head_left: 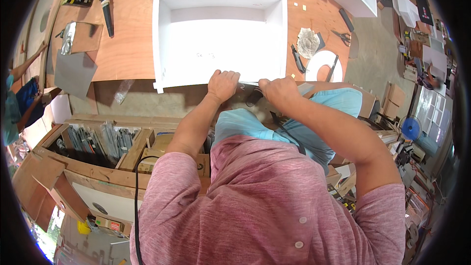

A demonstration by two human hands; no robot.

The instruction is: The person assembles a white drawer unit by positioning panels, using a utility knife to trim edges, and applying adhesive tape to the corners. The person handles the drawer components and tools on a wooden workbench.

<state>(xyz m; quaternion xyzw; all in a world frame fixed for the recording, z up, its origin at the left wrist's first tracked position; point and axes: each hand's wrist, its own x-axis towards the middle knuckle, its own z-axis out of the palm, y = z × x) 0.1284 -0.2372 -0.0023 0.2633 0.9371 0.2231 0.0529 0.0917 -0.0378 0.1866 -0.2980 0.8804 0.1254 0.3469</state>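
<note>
A shallow white box [216, 39], like a drawer or small cabinet body, lies open side up on the wooden table near its front edge. My left hand [224, 85] is closed over the box's near wall, with its fingers curled on the rim. Farther right along the same edge, my right hand [279, 92] is closed in a pinch at the rim. A thin pale strip [250, 83] shows along the edge between both hands. What the right fingertips grip is hidden, and so is the outer face of the near wall.
On the right of the table [127, 59] lie a white ring-shaped roll [314, 66], a black utility knife [298, 59], scissors [342, 37] and a crumpled pale disc [308, 43]. A black tool [105, 0] lies far left. Another person's arm [30, 64] shows beyond; a wooden crate [98, 142] stands lower left.
</note>
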